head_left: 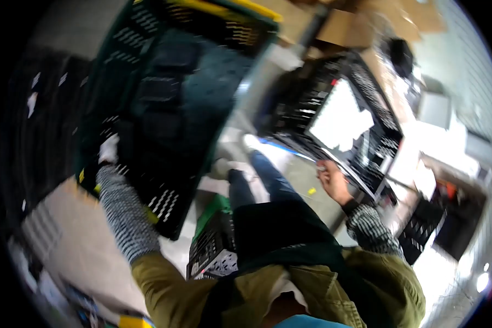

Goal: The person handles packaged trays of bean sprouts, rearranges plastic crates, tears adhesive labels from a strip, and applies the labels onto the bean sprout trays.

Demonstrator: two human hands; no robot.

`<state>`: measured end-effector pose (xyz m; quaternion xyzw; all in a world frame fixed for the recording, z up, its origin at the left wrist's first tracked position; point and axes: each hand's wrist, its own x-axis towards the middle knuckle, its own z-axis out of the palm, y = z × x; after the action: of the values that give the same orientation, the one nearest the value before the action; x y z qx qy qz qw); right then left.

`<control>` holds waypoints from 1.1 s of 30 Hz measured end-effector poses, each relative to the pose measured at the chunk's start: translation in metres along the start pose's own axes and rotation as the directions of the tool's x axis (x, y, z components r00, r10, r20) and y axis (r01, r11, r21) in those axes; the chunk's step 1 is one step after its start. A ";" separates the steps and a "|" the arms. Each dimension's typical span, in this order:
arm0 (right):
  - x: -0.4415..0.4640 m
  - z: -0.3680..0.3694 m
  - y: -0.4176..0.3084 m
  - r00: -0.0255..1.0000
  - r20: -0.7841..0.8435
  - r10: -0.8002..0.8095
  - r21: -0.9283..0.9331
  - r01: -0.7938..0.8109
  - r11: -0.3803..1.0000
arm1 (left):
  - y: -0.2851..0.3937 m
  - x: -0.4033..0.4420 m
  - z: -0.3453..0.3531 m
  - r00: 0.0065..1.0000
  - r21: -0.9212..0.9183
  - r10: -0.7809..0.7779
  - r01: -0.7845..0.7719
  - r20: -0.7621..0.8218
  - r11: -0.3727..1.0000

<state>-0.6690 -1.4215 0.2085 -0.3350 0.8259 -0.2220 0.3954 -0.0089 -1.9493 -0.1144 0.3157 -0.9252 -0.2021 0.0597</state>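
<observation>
My left hand (109, 148), in a white glove, is at the side wall of a large dark green crate (202, 104) with a black slotted rim; its fingers are blurred against the crate. Bare and with its fingers curled, my right hand (332, 180) is beside the near edge of a black crate (385, 104). White sheets or packets (339, 117) lie inside that black crate. Whether anything small is between my right fingers cannot be made out.
Stacked black crates (44, 120) stand at the left. A smaller crate with a green part (216, 235) is beside my legs. Cardboard (344, 27) lies at the top, and another black crate (421, 229) is at the right. Brown board (76, 235) is at lower left.
</observation>
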 end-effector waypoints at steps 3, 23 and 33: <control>-0.011 -0.017 0.004 0.995 -0.074 -0.069 -0.160 0.056 0.986 | 0.068 0.044 -0.035 0.527 -0.116 -0.815 0.849 0.241 0.515; 0.203 -0.113 0.251 0.677 -0.289 0.677 0.531 -0.475 0.702 | 0.721 0.174 -0.103 0.811 -0.357 -0.456 0.330 -0.367 0.874; 0.055 -0.204 0.147 0.920 -0.347 -0.183 0.358 0.311 0.880 | 0.882 0.300 -0.017 0.996 -0.307 -0.071 0.048 -0.062 0.950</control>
<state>-0.9135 -1.3413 0.2085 -0.3112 0.7619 -0.4865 0.2931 -0.7368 -1.5032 0.2586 0.3375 -0.8701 -0.3326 0.1352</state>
